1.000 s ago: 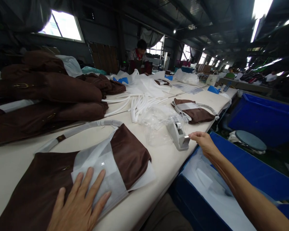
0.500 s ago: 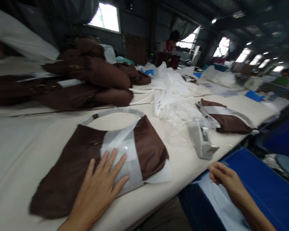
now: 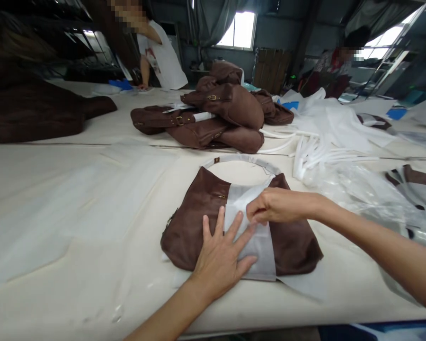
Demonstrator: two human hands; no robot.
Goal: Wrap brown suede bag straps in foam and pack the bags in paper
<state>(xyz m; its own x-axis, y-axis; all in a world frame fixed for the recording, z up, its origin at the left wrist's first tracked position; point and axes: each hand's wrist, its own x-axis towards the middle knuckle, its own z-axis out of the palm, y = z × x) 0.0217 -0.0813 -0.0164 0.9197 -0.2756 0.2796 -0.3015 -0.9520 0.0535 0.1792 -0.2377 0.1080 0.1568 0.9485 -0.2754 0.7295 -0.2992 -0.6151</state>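
Observation:
A brown handbag [image 3: 188, 222] lies flat on the cream-covered table, a band of white wrapping paper [image 3: 261, 255] around its middle. Pale wrapping covers its curved strap [image 3: 241, 160]. My left hand [image 3: 222, 255] rests with fingers spread across the bag's front and the edge of the paper band. Above its fingertips, my right hand [image 3: 270, 206] is closed, its fingers pressed together against the band. Whatever sits between those fingers is hidden. A white sheet [image 3: 301, 284] sticks out from under the bag's lower right.
Brown bags [image 3: 227, 113] are piled behind, with more brown material [image 3: 31, 111] at far left. Thin white sheets [image 3: 92, 189] lie on the left. White cords [image 3: 308, 156] and clear plastic [image 3: 348, 184] are to the right. Two people stand beyond the table.
My right hand has moved from beside the tape dispenser at the table edge onto the bag's paper band. The view has swung left. My left hand stays spread on the bag.

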